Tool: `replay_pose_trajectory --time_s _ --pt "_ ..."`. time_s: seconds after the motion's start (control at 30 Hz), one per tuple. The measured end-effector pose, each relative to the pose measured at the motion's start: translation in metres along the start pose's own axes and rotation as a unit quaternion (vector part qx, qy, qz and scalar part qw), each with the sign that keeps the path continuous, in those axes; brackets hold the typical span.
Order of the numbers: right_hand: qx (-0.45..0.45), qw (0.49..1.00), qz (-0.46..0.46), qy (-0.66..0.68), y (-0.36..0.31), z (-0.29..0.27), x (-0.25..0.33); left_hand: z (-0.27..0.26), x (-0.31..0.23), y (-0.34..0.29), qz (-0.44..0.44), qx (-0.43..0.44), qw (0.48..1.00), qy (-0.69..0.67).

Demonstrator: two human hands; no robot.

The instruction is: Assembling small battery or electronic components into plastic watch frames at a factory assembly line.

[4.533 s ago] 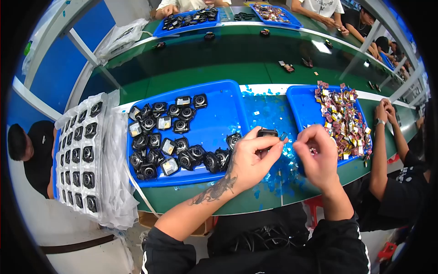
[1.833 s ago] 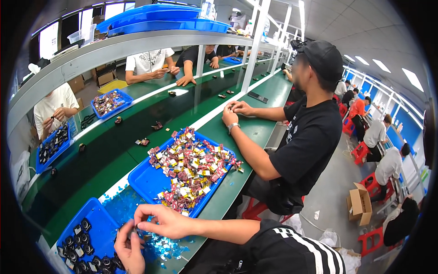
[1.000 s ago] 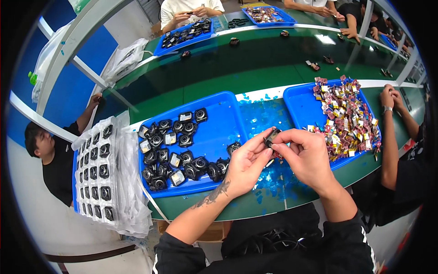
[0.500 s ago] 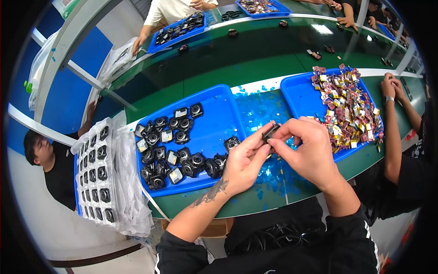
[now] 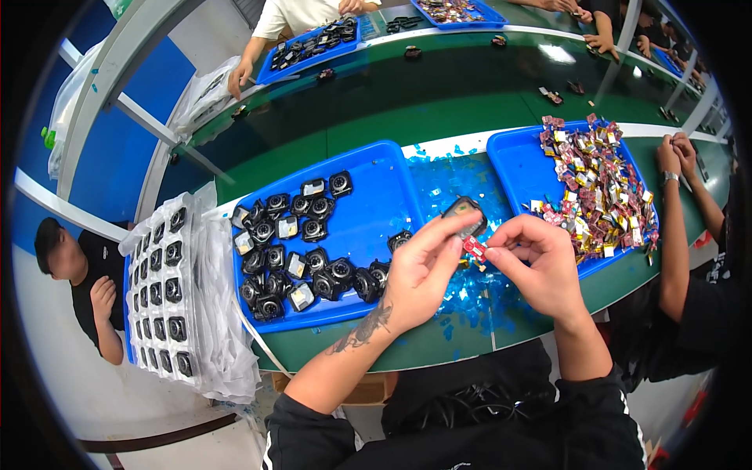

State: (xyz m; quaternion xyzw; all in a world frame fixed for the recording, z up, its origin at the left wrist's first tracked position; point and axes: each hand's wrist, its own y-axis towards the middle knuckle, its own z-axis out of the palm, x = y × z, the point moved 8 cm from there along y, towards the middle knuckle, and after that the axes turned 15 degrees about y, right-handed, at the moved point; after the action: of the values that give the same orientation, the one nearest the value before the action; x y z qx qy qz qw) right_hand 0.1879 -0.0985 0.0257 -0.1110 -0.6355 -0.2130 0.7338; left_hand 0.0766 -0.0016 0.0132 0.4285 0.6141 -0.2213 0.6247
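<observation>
My left hand (image 5: 419, 278) is closed around a black watch case (image 5: 471, 221), its flat side turned up between thumb and fingers. Just below the case, a small red circuit board (image 5: 475, 249) is between my two hands. The fingertips of my right hand (image 5: 540, 262) pinch its right end; whether it is still joined to the case I cannot tell. To the left, a blue tray (image 5: 407, 184) holds many black watch cases (image 5: 316, 260). At the right, another blue tray (image 5: 509, 168) bears a heap of red boards with white and yellow parts (image 5: 591, 176).
Blue film scraps (image 5: 442, 184) litter the table between the trays. Stacked clear blister trays (image 5: 168, 294) with black cases stand at far left. Beyond a white rail runs a green conveyor belt (image 5: 376, 102) with scattered parts. Co-workers' hands (image 5: 675, 153) are at right and across the belt.
The watch case has turned, so its flat side now shows. My right hand has drawn slightly right and down, and the red circuit board has come into view at its fingertips.
</observation>
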Motion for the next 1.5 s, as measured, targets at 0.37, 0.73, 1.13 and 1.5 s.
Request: replay_pose_trajectory --time_s 0.37,0.73,1.13,1.5 --pt "0.003 1.000 -0.008 -0.012 -0.006 -0.003 0.006 -0.004 -0.013 -0.001 0.028 0.036 0.973 0.225" --pt "-0.077 0.994 -0.066 -0.035 -0.004 -0.002 -0.002 0.003 0.015 -0.003 -0.073 0.030 0.997 0.002" --pt "-0.113 0.978 -0.129 -0.120 -0.008 -0.002 -0.001 0.013 0.013 -0.004 -0.098 0.039 0.991 -0.079" --pt "-0.055 0.994 -0.032 -0.092 0.007 0.009 -0.006 0.006 0.009 -0.005 -0.097 -0.017 0.989 -0.113"
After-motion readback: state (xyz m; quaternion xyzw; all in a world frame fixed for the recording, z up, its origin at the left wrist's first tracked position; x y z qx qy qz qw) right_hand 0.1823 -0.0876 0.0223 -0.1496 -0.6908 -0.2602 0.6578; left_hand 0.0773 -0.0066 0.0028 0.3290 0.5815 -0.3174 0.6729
